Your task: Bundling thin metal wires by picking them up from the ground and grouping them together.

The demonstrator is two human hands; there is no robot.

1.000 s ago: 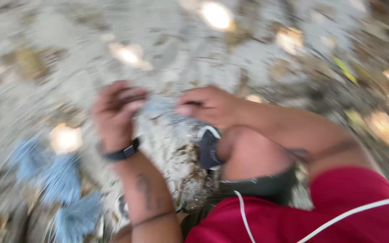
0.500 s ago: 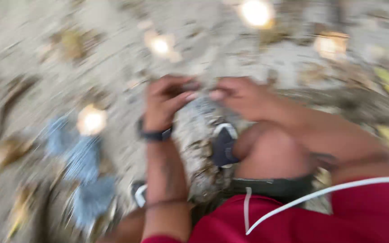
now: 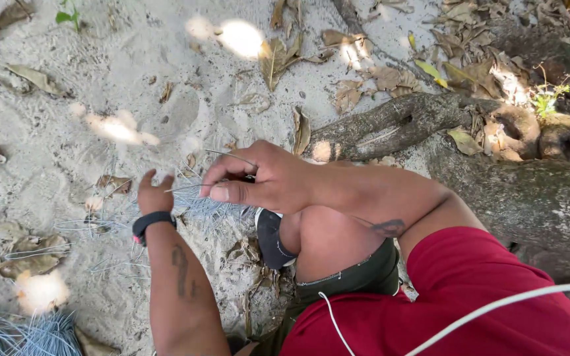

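Seen from above at frame centre: right hand (image 3: pixel 268 181) pinching closed on thin grey wire strands (image 3: pixel 186 188) running leftward, long axis roughly horizontal, toward left hand (image 3: pixel 154 194) just beside, fingers half curled around the same strands, over sandy ground (image 3: pixel 100 79).

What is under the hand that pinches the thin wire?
Under the right hand lies a loose tangle of thin grey wire on the sand, with a dark shoe below it. The hand covers the tangle's middle, so that part cannot be seen.
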